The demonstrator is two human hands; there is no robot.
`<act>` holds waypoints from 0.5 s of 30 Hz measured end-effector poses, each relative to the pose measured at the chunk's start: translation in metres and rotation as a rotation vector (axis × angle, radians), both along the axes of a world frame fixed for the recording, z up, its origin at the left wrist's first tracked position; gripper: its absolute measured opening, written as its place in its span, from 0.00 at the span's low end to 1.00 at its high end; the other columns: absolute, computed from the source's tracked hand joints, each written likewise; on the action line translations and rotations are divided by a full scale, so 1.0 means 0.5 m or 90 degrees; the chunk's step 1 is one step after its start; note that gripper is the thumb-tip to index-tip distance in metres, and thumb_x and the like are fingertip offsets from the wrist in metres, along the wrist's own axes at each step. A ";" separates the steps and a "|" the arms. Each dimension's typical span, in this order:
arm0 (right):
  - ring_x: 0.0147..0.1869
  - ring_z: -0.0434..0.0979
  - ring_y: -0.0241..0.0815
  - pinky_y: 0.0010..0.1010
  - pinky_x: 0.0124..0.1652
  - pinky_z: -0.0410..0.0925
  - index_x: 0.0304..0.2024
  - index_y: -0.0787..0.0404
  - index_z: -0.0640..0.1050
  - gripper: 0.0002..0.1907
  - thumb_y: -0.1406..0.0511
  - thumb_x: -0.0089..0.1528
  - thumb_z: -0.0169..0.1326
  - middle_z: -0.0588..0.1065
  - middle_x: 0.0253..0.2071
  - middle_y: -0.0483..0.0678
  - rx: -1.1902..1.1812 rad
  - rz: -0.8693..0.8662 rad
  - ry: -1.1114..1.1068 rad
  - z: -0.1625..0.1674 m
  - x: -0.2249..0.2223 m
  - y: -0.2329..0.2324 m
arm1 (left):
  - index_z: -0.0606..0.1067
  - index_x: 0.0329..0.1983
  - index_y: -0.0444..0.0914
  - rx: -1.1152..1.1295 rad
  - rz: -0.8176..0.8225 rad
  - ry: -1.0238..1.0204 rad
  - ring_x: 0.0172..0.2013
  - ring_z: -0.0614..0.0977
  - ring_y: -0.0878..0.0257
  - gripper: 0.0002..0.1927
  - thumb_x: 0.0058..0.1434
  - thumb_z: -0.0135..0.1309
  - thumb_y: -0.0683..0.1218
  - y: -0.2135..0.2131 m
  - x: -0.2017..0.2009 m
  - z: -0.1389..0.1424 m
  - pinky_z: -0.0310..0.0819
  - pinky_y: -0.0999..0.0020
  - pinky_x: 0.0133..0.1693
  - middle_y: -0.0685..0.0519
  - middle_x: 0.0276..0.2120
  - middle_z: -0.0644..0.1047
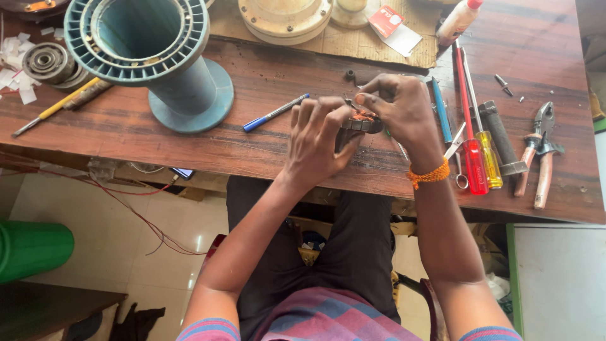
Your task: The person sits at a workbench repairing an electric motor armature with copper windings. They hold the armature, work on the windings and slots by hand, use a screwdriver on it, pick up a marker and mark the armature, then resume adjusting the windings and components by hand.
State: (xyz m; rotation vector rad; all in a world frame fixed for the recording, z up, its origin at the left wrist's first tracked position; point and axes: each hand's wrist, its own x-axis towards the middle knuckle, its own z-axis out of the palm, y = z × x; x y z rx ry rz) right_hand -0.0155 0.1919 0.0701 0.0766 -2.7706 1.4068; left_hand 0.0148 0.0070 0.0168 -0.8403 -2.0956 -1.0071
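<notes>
Mostly hidden, small copper-wound part (362, 120) gripped by left hand (319, 142) and right hand (398, 110); wooden table (265, 145) beneath

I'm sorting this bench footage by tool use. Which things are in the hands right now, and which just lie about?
In hand:
small dark ring part with orange windings, held by left hand and right hand

Lying about:
teal spool
blue pen
red screwdriver
yellow screwdriver
pliers
scissors
</notes>
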 end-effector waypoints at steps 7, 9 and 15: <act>0.32 0.74 0.25 0.20 0.32 0.66 0.41 0.64 0.82 0.06 0.67 0.65 0.64 0.80 0.30 0.42 -0.038 -0.012 0.117 0.005 0.078 0.062 | 0.78 0.51 0.47 -0.048 -0.049 -0.061 0.46 0.72 0.56 0.21 0.55 0.70 0.48 0.007 -0.015 0.032 0.67 0.56 0.51 0.56 0.46 0.74; 0.30 0.69 0.25 0.22 0.29 0.62 0.40 0.63 0.82 0.05 0.68 0.64 0.64 0.76 0.27 0.40 -0.029 -0.018 0.125 -0.002 0.106 0.060 | 0.78 0.50 0.46 -0.034 -0.070 -0.083 0.46 0.72 0.56 0.21 0.54 0.70 0.47 0.009 -0.019 0.036 0.68 0.56 0.50 0.56 0.45 0.74; 0.23 0.55 0.29 0.28 0.25 0.52 0.40 0.65 0.81 0.05 0.70 0.64 0.64 0.61 0.18 0.42 0.047 -0.051 0.218 -0.036 0.151 0.030 | 0.76 0.46 0.42 -0.112 -0.201 -0.257 0.46 0.77 0.56 0.19 0.53 0.69 0.47 -0.011 -0.072 0.058 0.71 0.58 0.50 0.54 0.42 0.76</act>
